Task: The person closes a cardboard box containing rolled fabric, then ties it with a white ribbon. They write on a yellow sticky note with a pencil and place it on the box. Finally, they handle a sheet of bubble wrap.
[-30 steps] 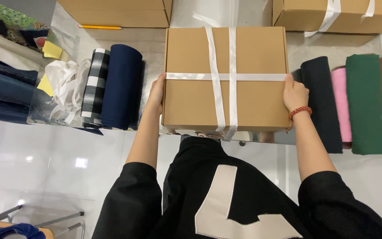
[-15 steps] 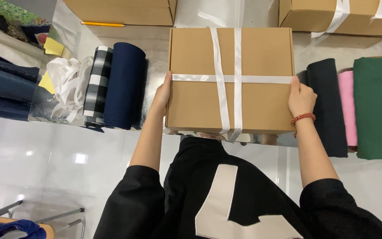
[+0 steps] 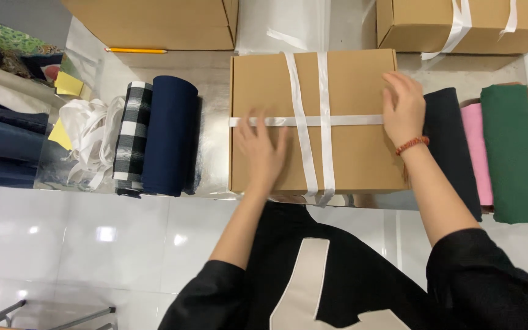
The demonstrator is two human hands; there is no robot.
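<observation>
A flat brown cardboard box (image 3: pixel 355 153) lies on the table in front of me, bound with white ribbon (image 3: pixel 304 122) crossing over its lid. My left hand (image 3: pixel 261 150) rests flat on the lid's left half, fingers spread, by the crosswise ribbon. My right hand (image 3: pixel 403 107), with a red bead bracelet at the wrist, lies on the box's upper right edge, fingers apart. Neither hand grips anything.
Rolled fabrics lie left of the box: a navy roll (image 3: pixel 169 134) and a black-and-white check roll (image 3: pixel 131 137), beside loose white ribbon (image 3: pixel 87 143). Right of it are black, pink, green (image 3: pixel 511 153) and brown folded cloths. Two more cardboard boxes (image 3: pixel 154 21) and a yellow pencil (image 3: pixel 135 50) lie behind.
Both hands left the box's sides and moved onto its top. The left hand slid right onto the lid; the right hand moved up to the upper right edge.
</observation>
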